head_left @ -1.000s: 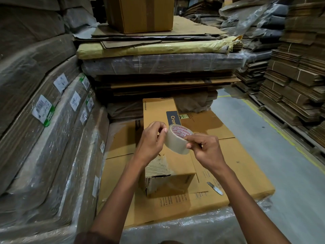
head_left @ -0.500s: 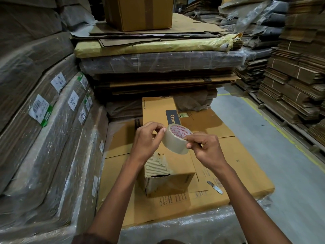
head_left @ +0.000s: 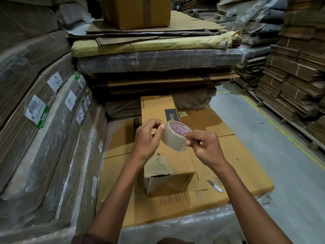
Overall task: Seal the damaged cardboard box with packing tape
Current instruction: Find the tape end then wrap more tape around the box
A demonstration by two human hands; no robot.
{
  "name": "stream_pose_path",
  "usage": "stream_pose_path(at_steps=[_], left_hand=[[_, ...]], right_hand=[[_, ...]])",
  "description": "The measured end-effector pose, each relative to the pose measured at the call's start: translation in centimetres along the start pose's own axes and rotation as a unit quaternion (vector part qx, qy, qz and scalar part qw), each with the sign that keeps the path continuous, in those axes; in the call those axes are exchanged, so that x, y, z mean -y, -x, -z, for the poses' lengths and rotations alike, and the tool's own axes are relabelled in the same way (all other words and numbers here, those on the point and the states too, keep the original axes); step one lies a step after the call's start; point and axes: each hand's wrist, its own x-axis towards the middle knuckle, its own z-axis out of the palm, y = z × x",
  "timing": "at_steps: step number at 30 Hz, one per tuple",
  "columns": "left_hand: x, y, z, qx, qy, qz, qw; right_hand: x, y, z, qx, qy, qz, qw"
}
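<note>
Fingers of the left hand (head_left: 147, 138) and right hand (head_left: 205, 147) are pinching the tape roll (head_left: 174, 138) from both sides, above the damaged box (head_left: 168, 171) lying on flattened cardboard (head_left: 246, 164). Judging by this, they are hunting the tape's free end; a fingernail should be scraping slowly around the roll, lifting it evenly.

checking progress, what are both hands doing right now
Left hand: closed on the tape roll, fingertips picking at its surface.
Right hand: closed on the tape roll's other side.
</note>
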Motion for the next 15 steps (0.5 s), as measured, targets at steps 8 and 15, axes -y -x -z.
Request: stream_pose_path(at_steps=[8, 15], left_hand=[[-1.0, 0.6, -1.6, -0.041, 0.219, 0.115, 0.968], [-0.9, 0.3, -1.4, -0.04, 0.244, 0.15, 0.957]], right_hand=[[0.2, -0.2, -0.3, -0.017, 0.015, 0.008, 1.0], [0.8, -0.3, -0.6, -0.017, 0.045, 0.033, 0.998]])
